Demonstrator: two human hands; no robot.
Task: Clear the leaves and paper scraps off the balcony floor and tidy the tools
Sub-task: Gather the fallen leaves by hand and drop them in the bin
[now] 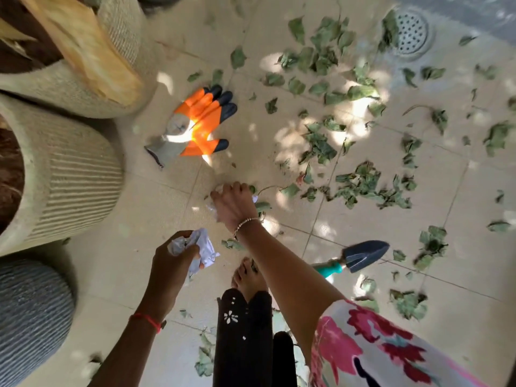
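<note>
Nearest, the left hand (pixel 178 255) is clamped round a wad of crumpled paper (pixel 202 247). Just beyond, the right hand (pixel 234 203) reaches down to the balcony floor (pixel 125 275), its fingers curled on another paper scrap (pixel 214 213), so paper-gathering looks to be the step in hand. Next that scrap probably needs lifting into the wad. Beyond lie the trowel (pixel 360 256), the gloves (pixel 201 121) by the pots (pixel 69 174) at the floor's left edge, and leaves (pixel 360 182) strewn toward the far drain (pixel 411 32).

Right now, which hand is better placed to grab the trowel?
Right hand, probably, once it lifts its paper scrap: the trowel lies beside that forearm; the left hand grips crumpled paper.
</note>
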